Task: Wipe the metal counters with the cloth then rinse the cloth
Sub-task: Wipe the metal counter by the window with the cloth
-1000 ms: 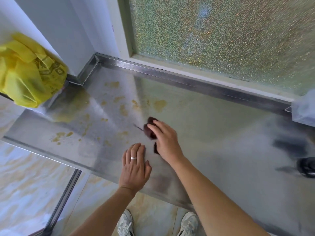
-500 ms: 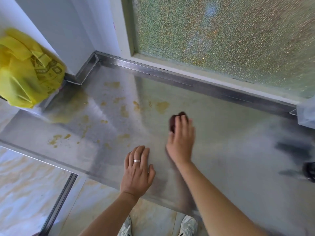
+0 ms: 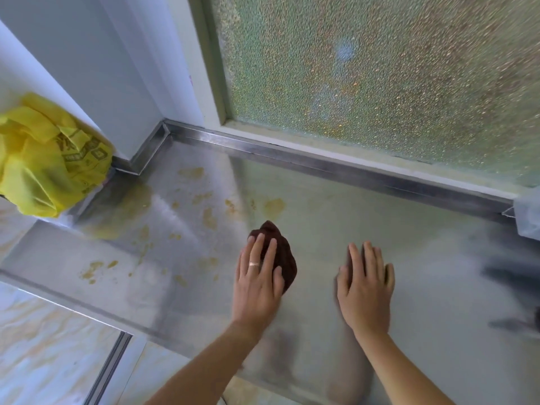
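Cloth [image 3: 279,252] passed from right hand [image 3: 365,285] to left hand [image 3: 258,280], which presses it flat-fingered; right rests flat, apart, on worktop [image 3: 409,258]. Sweep left over yellow stains [image 3: 209,217], firm overlapping strokes.

The left hand [image 3: 257,276] covers the near left part of the dark red cloth [image 3: 282,252]. A yellow bag [image 3: 49,159] is cut off by the left edge. At the right edge a pale translucent thing [image 3: 529,217] and a dark blurred shape [image 3: 514,276] on the worktop [image 3: 409,229] are cut off, too unclear to name. The pebbled window [image 3: 380,83] hides everything behind it.
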The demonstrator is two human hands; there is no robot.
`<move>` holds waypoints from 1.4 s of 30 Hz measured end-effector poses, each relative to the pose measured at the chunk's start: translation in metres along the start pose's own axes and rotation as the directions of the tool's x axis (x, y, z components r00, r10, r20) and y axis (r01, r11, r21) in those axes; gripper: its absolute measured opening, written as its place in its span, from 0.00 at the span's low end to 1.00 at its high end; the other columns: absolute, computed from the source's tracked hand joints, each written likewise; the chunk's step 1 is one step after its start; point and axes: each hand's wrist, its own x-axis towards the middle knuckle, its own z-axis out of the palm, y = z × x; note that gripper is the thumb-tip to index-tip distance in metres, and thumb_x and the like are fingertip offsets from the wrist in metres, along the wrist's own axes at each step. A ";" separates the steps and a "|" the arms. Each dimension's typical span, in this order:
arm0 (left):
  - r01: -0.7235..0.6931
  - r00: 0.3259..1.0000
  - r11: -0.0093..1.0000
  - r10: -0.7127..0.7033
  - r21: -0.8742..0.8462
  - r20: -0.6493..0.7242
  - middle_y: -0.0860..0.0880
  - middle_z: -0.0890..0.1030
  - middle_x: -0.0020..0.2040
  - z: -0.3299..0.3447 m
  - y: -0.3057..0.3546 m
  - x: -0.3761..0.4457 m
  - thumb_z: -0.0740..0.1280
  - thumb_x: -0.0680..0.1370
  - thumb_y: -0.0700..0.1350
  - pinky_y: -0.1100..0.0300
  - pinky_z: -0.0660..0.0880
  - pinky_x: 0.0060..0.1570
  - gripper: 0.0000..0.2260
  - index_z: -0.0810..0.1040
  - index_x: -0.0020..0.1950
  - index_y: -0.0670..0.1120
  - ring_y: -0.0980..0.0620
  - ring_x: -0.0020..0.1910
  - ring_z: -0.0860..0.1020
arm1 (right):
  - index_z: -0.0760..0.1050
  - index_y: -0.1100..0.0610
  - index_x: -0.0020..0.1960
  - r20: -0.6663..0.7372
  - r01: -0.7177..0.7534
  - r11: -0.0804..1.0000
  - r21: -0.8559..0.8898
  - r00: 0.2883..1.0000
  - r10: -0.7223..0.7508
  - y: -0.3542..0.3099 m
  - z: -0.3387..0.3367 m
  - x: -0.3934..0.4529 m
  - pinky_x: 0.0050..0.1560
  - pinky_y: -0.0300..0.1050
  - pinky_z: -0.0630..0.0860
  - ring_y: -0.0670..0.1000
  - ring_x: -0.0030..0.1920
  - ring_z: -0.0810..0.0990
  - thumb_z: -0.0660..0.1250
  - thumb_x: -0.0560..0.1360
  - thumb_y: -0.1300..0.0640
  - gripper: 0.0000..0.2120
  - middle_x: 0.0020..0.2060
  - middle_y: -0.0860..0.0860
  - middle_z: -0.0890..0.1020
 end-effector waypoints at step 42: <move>0.243 0.957 0.907 -0.282 0.345 0.068 0.33 0.56 0.80 -0.005 -0.099 0.198 0.49 0.83 0.54 0.41 0.49 0.79 0.32 0.51 0.81 0.34 0.35 0.81 0.51 | 0.69 0.61 0.75 0.047 -0.231 0.972 0.052 0.972 0.228 -0.128 0.034 0.083 0.79 0.68 0.52 0.66 0.80 0.60 0.57 0.82 0.52 0.25 0.79 0.63 0.65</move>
